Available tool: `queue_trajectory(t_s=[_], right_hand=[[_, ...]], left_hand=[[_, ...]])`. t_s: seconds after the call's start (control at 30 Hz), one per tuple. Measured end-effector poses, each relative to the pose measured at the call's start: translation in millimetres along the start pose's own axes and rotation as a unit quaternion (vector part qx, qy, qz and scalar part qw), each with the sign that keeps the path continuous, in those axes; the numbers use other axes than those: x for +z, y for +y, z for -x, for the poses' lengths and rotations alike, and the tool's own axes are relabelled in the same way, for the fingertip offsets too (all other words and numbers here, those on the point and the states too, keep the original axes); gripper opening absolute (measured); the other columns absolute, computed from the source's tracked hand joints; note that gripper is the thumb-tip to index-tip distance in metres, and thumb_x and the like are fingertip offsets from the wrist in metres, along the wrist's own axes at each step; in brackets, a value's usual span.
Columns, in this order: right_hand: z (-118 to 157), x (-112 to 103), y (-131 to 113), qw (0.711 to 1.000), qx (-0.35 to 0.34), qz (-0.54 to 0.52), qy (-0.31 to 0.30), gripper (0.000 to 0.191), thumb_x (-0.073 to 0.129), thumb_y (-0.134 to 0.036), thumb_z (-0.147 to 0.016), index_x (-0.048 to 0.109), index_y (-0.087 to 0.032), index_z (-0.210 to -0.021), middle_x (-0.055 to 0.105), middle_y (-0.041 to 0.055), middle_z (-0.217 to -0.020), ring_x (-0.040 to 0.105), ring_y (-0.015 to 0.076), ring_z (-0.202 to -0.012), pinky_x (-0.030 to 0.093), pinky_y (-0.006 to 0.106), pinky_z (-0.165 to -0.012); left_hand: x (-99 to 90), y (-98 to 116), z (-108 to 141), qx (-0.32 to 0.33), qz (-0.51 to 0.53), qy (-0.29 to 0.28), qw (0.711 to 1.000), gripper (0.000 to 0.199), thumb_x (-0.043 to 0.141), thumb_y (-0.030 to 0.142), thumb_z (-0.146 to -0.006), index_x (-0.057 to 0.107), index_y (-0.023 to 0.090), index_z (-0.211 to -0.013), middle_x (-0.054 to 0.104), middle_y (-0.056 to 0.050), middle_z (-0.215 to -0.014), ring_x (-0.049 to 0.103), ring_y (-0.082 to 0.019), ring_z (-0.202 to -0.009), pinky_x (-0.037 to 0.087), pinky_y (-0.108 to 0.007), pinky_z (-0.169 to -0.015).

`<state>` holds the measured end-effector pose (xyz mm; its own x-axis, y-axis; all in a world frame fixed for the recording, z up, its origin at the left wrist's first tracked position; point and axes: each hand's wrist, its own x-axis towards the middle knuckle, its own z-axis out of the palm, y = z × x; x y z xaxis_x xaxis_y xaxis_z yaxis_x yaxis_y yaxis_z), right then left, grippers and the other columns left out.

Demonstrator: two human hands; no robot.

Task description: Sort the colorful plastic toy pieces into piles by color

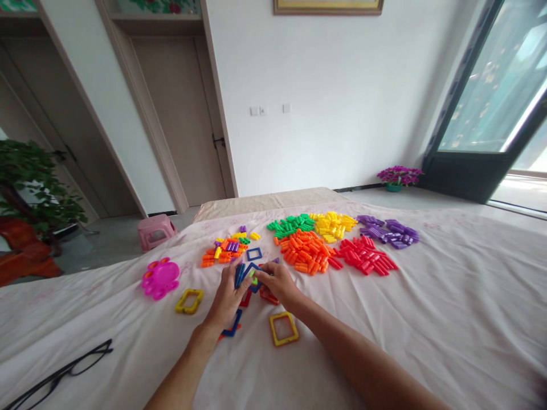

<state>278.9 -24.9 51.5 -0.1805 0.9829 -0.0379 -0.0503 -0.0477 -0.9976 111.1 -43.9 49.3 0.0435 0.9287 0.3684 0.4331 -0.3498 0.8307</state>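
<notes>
Left hand [228, 291] and right hand [278, 280] both grip.
Left fingers clasp a blue stack [240, 275], long axis pointing forward; right fingers pinch a square blue frame [252, 265], corner forward.

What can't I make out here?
All in the head view:
Glasses: cut off by the bottom edge.
Wall picture: cut off by the top edge.
Blue pieces: partly hidden by the left hand.
Red piece: partly hidden by the right hand.
</notes>
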Motion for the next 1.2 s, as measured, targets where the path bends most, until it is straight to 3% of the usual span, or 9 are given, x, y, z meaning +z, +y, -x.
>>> queue_trajectory(t_s=[0.1, 0.23, 0.53, 0.67, 0.83, 0.93, 1.1, 1.2], right_hand=[[2.5, 1.9, -3.0, 0.999, 0.002, -0.017, -0.034, 0.040, 0.069, -0.056, -0.074, 0.055, -0.019, -0.075, 0.058, -0.0033, -0.054, 0.054, 0.0115, -0.044, 0.044, 0.022, -0.042], [2.3, 2.2, -3.2, 0.998, 0.000, -0.024, -0.053, 0.047, 0.067, -0.064, -0.073, 0.055, -0.019, -0.074, 0.059, -0.0028, -0.056, 0.057, 0.0128, -0.047, 0.044, 0.022, -0.042], [3.1, -1.7, -2.2, 0.998, 0.006, 0.013, -0.065, 0.056, 0.049, -0.074, -0.083, 0.056, -0.020, -0.071, 0.057, -0.0008, -0.052, 0.051, 0.0121, -0.043, 0.040, 0.023, -0.044], [5.6, -1.6, -6.2, 0.992, -0.039, 0.065, -0.099, 0.045, 0.055, -0.060, -0.085, 0.057, -0.018, -0.069, 0.054, -0.0018, -0.055, 0.049, 0.0103, -0.048, 0.034, 0.021, -0.045], [8.0, -4.7, -14.3, 0.990, -0.058, 0.085, -0.097, 0.017, 0.062, -0.033, -0.078, 0.063, -0.016, -0.076, 0.056, -0.0029, -0.062, 0.048, 0.0087, -0.053, 0.034, 0.019, -0.048], [9.6, -7.4, -18.8, 0.994, -0.027, 0.044, -0.094, 0.018, 0.057, -0.033, -0.080, 0.063, -0.016, -0.077, 0.053, -0.0037, -0.058, 0.045, 0.0083, -0.048, 0.033, 0.020, -0.046], [10.9, -5.4, -18.8, 0.993, -0.036, 0.070, -0.091, 0.024, 0.056, -0.039, -0.085, 0.063, -0.018, -0.076, 0.050, -0.0045, -0.056, 0.043, 0.0088, -0.047, 0.030, 0.020, -0.044], [10.1, -4.0, -14.8, 0.985, -0.088, 0.136, -0.054, 0.025, 0.055, -0.037, -0.090, 0.069, -0.019, -0.100, 0.062, -0.0004, -0.072, 0.056, 0.0130, -0.063, 0.043, 0.022, -0.055]], left_hand=[[3.7, -2.9, 2.5, 0.094, -0.123, -0.007, 0.988, 0.063, 0.058, 0.045, -0.089, 0.040, 0.025, -0.147, 0.049, -0.014, -0.134, 0.047, -0.027, -0.129, 0.040, -0.047, -0.109], [2.9, -1.8, 5.5, 0.145, -0.218, -0.022, 0.965, 0.076, 0.058, 0.048, -0.089, 0.026, 0.026, -0.154, 0.045, -0.016, -0.134, 0.050, -0.029, -0.125, 0.047, -0.046, -0.100], [2.4, 7.0, 9.2, 0.132, -0.317, -0.046, 0.938, 0.084, 0.057, 0.051, -0.088, 0.017, 0.025, -0.157, 0.047, -0.012, -0.118, 0.060, -0.027, -0.105, 0.053, -0.039, -0.083], [3.8, 11.0, 10.3, 0.111, -0.330, -0.045, 0.936, 0.084, 0.057, 0.052, -0.087, 0.020, 0.024, -0.157, 0.049, -0.014, -0.119, 0.060, -0.029, -0.104, 0.052, -0.041, -0.083], [-4.7, 7.0, 4.1, 0.113, -0.231, -0.071, 0.964, 0.091, 0.068, 0.057, -0.076, 0.033, 0.023, -0.153, 0.051, -0.015, -0.129, 0.054, -0.031, -0.118, 0.046, -0.046, -0.097], [-13.0, 2.1, -4.0, 0.070, -0.126, -0.078, 0.987, 0.071, 0.060, 0.054, -0.084, 0.046, 0.022, -0.146, 0.056, -0.015, -0.133, 0.054, -0.029, -0.122, 0.043, -0.044, -0.103], [-12.7, 6.5, -10.2, -0.088, 0.059, -0.118, 0.987, 0.050, 0.058, 0.051, -0.086, 0.067, 0.017, -0.122, 0.074, -0.009, -0.104, 0.066, -0.025, -0.101, 0.050, -0.034, -0.089], [-6.9, 12.1, -7.5, -0.150, 0.129, -0.089, 0.976, 0.048, 0.064, 0.048, -0.081, 0.069, 0.015, -0.115, 0.073, -0.004, -0.082, 0.067, -0.022, -0.086, 0.050, -0.031, -0.077]])
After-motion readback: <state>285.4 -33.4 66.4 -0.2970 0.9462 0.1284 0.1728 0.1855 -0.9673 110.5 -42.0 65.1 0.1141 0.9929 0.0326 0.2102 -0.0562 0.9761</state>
